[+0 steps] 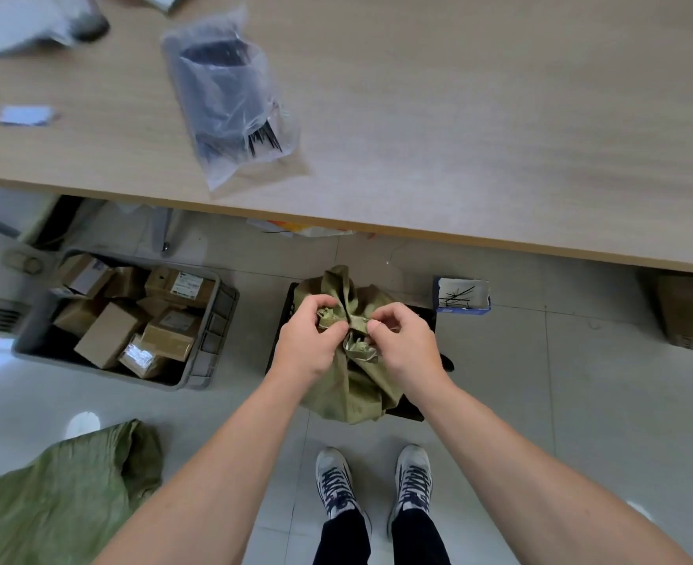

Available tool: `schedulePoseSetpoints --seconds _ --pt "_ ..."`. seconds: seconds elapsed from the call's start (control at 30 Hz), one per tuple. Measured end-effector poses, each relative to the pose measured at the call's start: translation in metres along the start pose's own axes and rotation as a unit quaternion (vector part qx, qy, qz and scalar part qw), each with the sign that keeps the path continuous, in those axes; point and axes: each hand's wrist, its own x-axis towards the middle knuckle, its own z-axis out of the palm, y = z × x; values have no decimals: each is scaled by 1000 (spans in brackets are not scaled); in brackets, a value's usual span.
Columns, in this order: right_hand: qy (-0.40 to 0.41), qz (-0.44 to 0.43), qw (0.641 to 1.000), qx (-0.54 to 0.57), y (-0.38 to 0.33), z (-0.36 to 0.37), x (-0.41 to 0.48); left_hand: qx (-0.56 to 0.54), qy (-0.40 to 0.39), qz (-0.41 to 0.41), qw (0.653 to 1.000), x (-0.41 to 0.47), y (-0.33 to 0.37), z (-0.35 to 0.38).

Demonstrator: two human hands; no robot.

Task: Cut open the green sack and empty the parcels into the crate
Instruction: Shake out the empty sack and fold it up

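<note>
The green sack (357,391) stands in a black crate (427,316) on the floor, near the surface (479,116). The left hand (308,342) and right hand (402,346) meet at its bunched neck, fingers (323,304) curled, pinching the gathered fabric. A grey crate (198,362) of parcels (108,336) sits to the left.

Light wood table (459,116) took up the whole top half. On it lay a clear plastic bag of black cable ties (230,99), a few ties poking out the near end. Left of that was a small bluish card or packet (26,115), too blurry to read, and some white blurry thing (18,26) in the far left corner. Down on the grey tiled floor (540,381), a little blue-and-white box (462,295) held loose black ties. A brown cardboard box (691,311) sat half under the table on the right, and an empty woven bag (63,491) lay crumpled at bottom left.
</note>
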Motion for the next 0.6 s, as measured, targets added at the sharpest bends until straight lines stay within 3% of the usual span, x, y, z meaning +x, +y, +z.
schedulePoseSetpoints --seconds 0.6 --pt "31 70 994 -71 -16 -19 -19 -25 35 -76 996 -23 16 -16"
